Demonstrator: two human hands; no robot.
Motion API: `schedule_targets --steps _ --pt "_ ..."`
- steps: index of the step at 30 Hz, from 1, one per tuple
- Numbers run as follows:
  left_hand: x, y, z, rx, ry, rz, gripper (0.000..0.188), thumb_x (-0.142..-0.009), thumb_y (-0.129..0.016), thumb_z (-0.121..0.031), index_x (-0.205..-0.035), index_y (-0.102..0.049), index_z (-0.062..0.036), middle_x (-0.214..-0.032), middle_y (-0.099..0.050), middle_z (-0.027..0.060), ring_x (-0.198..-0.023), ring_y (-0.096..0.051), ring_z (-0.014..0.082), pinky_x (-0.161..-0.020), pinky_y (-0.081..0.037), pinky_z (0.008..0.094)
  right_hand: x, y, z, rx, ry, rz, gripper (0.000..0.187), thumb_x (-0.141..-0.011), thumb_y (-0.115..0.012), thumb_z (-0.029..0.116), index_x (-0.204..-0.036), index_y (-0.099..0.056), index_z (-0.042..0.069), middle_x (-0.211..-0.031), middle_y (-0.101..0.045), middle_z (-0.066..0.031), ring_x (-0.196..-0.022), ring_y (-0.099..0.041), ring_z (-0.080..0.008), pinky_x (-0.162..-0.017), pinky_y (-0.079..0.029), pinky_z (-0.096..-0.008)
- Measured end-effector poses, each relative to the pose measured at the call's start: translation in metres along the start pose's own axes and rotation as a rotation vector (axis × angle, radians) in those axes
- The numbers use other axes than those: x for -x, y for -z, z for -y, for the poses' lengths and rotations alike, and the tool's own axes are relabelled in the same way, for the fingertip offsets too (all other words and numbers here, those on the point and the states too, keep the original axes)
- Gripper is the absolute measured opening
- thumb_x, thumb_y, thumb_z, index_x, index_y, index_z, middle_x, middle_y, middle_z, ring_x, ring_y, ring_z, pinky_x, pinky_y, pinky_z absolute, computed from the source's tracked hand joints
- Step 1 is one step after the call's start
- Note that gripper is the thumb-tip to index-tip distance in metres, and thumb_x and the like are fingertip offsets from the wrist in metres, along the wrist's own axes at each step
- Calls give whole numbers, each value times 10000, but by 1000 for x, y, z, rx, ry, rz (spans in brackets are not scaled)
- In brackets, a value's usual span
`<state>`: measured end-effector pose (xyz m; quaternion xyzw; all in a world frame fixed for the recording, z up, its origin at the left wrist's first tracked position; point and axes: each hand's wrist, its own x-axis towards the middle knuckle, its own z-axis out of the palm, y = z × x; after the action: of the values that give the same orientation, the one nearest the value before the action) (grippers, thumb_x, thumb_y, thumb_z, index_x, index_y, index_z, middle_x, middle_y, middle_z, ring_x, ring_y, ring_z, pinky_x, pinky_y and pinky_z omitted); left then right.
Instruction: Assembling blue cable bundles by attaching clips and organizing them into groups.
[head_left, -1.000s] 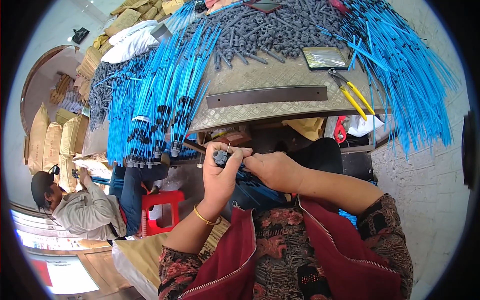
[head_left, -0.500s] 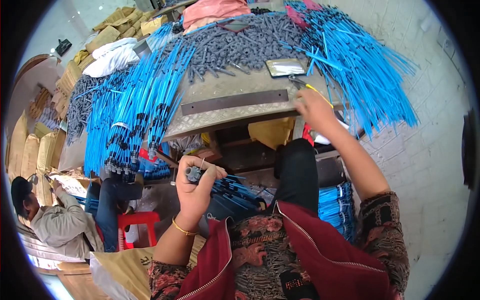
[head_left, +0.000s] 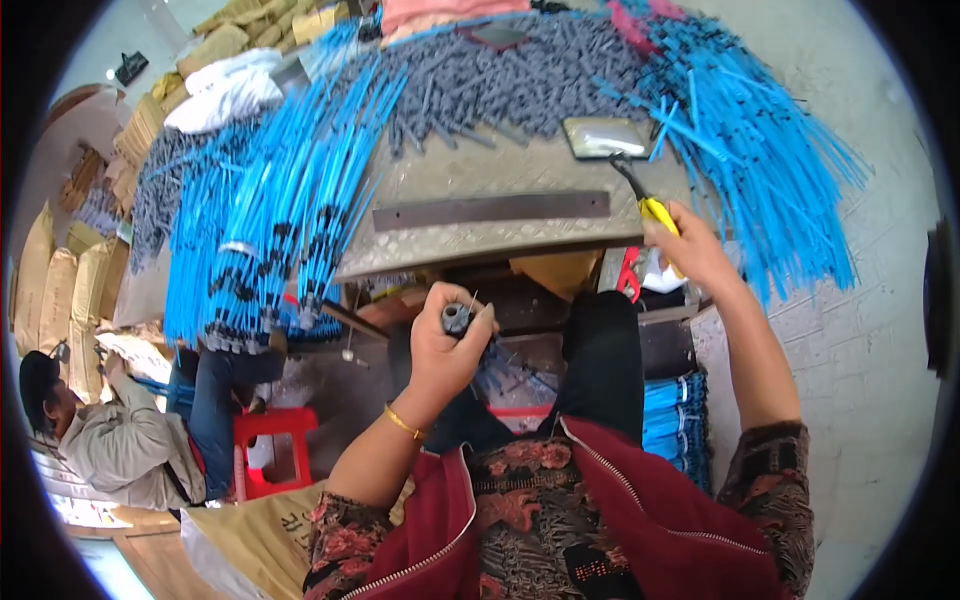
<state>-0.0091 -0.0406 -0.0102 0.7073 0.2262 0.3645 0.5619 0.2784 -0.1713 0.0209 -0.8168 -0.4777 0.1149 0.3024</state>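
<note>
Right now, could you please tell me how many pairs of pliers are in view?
1: yellow-handled pliers, in the right hand near the table's front edge. Others may be hidden.

Pliers (head_left: 640,190) w/ glossy plast. grips (head_left: 658,213); matt plast. fittings (head_left: 510,85)

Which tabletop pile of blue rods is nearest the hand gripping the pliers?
The right pile, fanning off the table beside the right hand; the left pile lies at the opposite end.

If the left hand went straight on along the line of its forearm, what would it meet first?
Probably the front edge of the table, just beyond the left hand; depth is unclear, so it might pass underneath instead.
</note>
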Motion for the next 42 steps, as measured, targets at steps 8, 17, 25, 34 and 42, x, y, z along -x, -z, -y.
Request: schedule_targets --steps 8,17,25,34,42 --pt "-11 4 29 -169 -81 -41 199 -763 -624 -12 -832 -440 -45 -622 -540 34 -558 -525 83 -511 -415 242 18 -41 86 383 745 183 225 -736 -594 128 -954 -593 72 -1152 -505 -97 -1026 -489 -256 -867 -367 -400" --pt "-4 16 51 -103 -31 -18 274 -707 -650 -3 -867 -432 -48 -637 -512 56 -522 -501 135 -481 -400 269 16 -52 102 549 695 185 259 -751 -539 120 -998 -601 76 -1227 -467 -100 -1137 -425 -249 -957 -295 -471" --pt "-1 8 57 -106 45 20 240 -737 -621 30 -867 -434 -46 -679 -504 8 -576 -475 83 -533 -414 235 18 -46 105 620 687 338 236 -750 -541 126 -972 -603 77 -1122 -503 -79 -973 -489 -230 -826 -389 -410" --pt "-29 -19 82 -453 -41 -296 254 -717 -629 17 -874 -434 -30 -663 -499 55 -561 -466 109 -542 -403 270 8 -67 120 926 568 380 138 -746 -583 169 -845 -576 72 -943 -551 -82 -779 -557 -241 -642 -440 -369" --pt "-9 -5 44 56 163 154 201 -773 -570 54 -863 -422 -49 -712 -519 30 -661 -552 103 -616 -457 235 -8 -38 52 42 426 853 235 -828 -588 247 -907 -580 25 -928 -557 -113 -887 -571 -294 -747 -454 -372"
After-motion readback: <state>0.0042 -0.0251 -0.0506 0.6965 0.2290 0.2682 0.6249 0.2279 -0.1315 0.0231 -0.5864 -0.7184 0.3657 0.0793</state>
